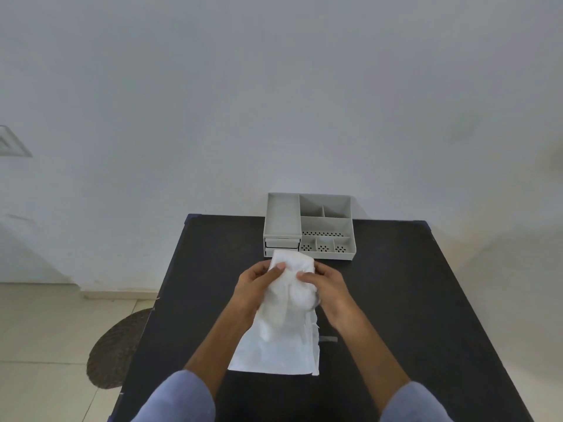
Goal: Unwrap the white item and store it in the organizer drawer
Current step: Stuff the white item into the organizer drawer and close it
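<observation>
A soft white item (291, 287) is held up over the middle of the black table (396, 300), with both hands gripping its upper part. My left hand (256, 283) pinches its top left edge; my right hand (326, 281) grips its right side. Under it lies a flat white wrapper (274, 354), spread open on the table towards me. The grey organizer (309, 226) stands at the table's far edge, just beyond the item. Its two small drawers (281, 245) sit shut at the front left, partly hidden by the item's top.
The organizer has several open compartments on top, all with nothing in them. A white wall rises right behind the table. A round dark woven mat (118, 351) lies on the tiled floor to the left of the table.
</observation>
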